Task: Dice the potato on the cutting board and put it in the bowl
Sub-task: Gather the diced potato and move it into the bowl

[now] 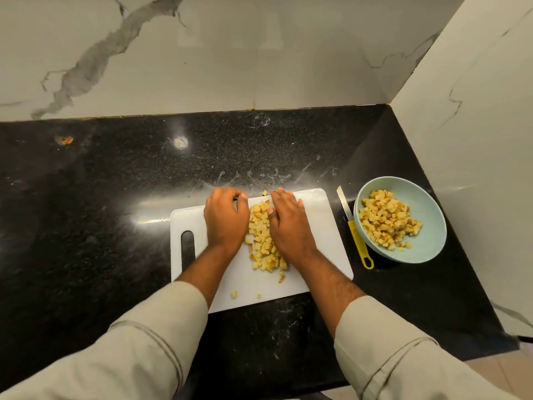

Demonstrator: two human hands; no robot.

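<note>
A heap of yellow potato dice (264,241) lies in the middle of the white cutting board (323,243). My left hand (226,219) and my right hand (288,223) lie palm down on either side of the heap, their inner edges against it and the fingers relaxed. A few stray cubes (234,294) lie near the board's front edge. To the right stands a light blue bowl (427,241) holding more potato dice (388,220). A yellow-handled knife (357,241) rests on the counter between board and bowl.
The board sits on a black speckled counter (115,197). Marble walls close off the back and the right side. The counter's front edge runs below my sleeves. A small orange scrap (66,140) lies at the far left.
</note>
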